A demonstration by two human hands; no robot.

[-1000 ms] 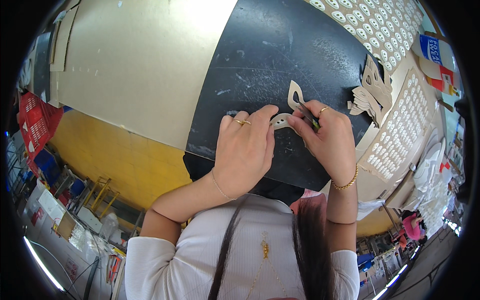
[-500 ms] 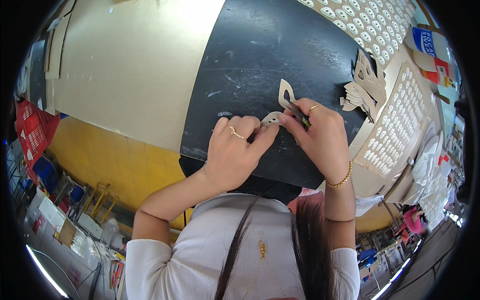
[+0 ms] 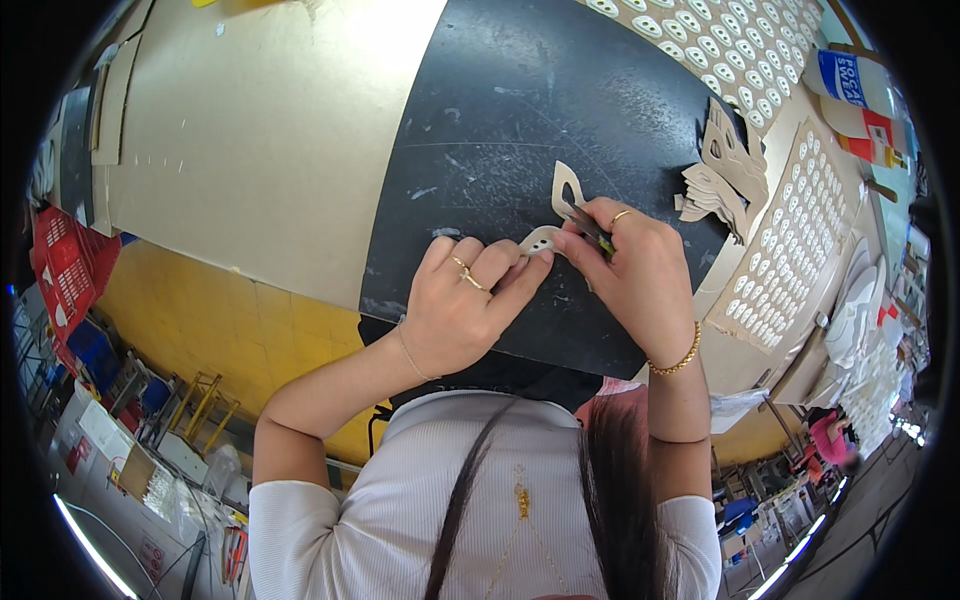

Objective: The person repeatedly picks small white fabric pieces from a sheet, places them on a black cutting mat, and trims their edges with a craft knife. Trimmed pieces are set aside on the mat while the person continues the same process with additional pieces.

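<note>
A: What is the person holding, nearest the body?

B: The left hand (image 3: pixel 462 305) is pinching the lower end of a thin beige cardboard cut-out with an oval hole (image 3: pixel 553 215), thumb and fingers clamped on it. The right hand (image 3: pixel 640 270) is gripping the same piece from the other side, fingers closed around a small dark tool (image 3: pixel 588 225) that is pressing against the piece.

A: Which way is the piece lying?

B: Its long axis is running up and away from the fingertips, tilted slightly rightward, over the black work mat (image 3: pixel 500 120). Both hands are touching it; the right is sitting nearer its middle, the left at its lower tip.

A: And beyond the hands?

B: Just right of the right hand, a loose stack of beige cut-out shapes (image 3: pixel 718 175) is lying at the mat's edge. Further right, a punched cardboard sheet with rows of small oval holes (image 3: pixel 800 245) is resting, and another perforated sheet (image 3: pixel 740 40) is lying farther off. A large plain brown cardboard board (image 3: pixel 260 130) is covering the left side. Nothing is standing between the hands and the stack.
</note>
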